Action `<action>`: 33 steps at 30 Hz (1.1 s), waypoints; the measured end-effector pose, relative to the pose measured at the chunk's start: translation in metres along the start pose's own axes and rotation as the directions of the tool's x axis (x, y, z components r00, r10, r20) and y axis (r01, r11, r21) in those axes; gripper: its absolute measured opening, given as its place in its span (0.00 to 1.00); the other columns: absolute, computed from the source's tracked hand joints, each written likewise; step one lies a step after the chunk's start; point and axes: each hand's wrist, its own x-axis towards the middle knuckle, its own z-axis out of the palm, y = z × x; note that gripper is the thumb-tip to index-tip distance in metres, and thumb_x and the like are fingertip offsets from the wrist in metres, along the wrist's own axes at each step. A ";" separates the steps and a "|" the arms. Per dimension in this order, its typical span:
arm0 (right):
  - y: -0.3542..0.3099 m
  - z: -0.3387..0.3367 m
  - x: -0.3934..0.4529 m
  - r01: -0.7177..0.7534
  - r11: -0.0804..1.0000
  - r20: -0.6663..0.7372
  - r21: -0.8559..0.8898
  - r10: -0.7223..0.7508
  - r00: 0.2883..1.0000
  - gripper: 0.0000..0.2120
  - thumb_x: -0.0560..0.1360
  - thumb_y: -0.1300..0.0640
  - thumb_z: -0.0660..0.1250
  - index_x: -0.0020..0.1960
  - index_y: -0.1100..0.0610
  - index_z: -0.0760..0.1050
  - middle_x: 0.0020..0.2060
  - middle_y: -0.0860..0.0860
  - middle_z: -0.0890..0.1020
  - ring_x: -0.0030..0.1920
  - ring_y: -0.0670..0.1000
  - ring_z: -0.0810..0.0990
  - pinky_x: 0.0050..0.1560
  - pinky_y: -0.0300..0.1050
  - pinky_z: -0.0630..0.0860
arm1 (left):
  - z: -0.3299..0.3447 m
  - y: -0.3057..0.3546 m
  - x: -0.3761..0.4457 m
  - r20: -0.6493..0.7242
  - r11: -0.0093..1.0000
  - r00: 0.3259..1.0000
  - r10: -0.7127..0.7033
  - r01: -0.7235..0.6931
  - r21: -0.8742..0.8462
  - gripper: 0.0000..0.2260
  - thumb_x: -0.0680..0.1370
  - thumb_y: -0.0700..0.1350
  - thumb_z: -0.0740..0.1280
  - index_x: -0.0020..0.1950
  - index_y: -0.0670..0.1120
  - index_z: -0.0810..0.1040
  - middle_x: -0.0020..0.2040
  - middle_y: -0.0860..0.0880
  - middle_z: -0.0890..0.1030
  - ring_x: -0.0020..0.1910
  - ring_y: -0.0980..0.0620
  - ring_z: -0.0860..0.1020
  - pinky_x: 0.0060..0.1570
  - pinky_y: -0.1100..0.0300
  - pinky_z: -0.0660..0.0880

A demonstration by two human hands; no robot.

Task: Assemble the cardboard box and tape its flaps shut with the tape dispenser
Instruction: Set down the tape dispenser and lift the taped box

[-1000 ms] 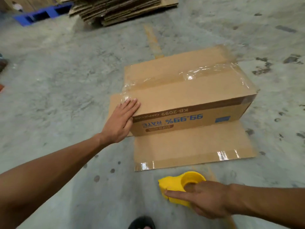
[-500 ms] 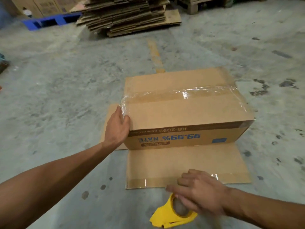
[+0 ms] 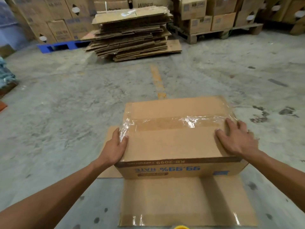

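The brown cardboard box (image 3: 175,144) stands on the concrete floor with blue print upside down on its near side. Clear tape (image 3: 181,120) runs along the seam across its top. My left hand (image 3: 115,147) grips the box's left end, thumb on the top by the tape's end. My right hand (image 3: 237,139) lies on the top at the right end, fingers spread toward the tape. Two lower flaps lie flat on the floor, one in front (image 3: 186,200) and one to the left. A sliver of the yellow tape dispenser (image 3: 180,227) shows at the bottom edge.
A tall pile of flattened cardboard (image 3: 132,33) sits on the floor straight ahead. Behind it stand stacked boxes on a blue pallet (image 3: 56,46) and a wooden pallet (image 3: 219,33). A yellow floor line (image 3: 156,80) runs away from the box.
My right hand let go of the yellow dispenser on the floor and came up onto the box's right end. My left hand shifted from the top corner to grip the left end. The view tilted up.
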 end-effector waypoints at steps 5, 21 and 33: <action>0.005 -0.011 0.003 0.002 0.994 0.076 0.108 -0.010 0.997 0.33 0.76 0.34 0.55 0.76 0.46 0.53 0.68 0.59 0.63 0.62 0.66 0.71 0.65 0.61 0.69 | -0.026 0.003 0.024 -0.006 0.986 0.997 0.079 -0.077 0.146 0.26 0.80 0.54 0.59 0.76 0.46 0.61 0.73 0.44 0.70 0.68 0.43 0.71 0.64 0.52 0.66; -0.004 -0.016 0.044 -0.125 0.786 0.193 0.605 0.008 0.981 0.38 0.77 0.45 0.68 0.79 0.50 0.52 0.68 0.55 0.72 0.52 0.55 0.74 0.53 0.48 0.70 | -0.016 0.025 0.055 0.046 0.974 0.997 -0.056 0.064 -0.215 0.26 0.81 0.55 0.62 0.77 0.56 0.58 0.58 0.57 0.71 0.49 0.55 0.74 0.52 0.59 0.68; -0.044 -0.091 0.041 0.471 0.577 -0.481 0.667 -0.150 0.864 0.40 0.74 0.46 0.71 0.79 0.46 0.52 0.76 0.46 0.63 0.72 0.48 0.65 0.72 0.52 0.63 | -0.086 0.082 0.054 -0.578 0.894 0.783 0.229 -0.404 -0.192 0.29 0.79 0.56 0.63 0.78 0.63 0.54 0.68 0.68 0.63 0.64 0.63 0.66 0.65 0.61 0.64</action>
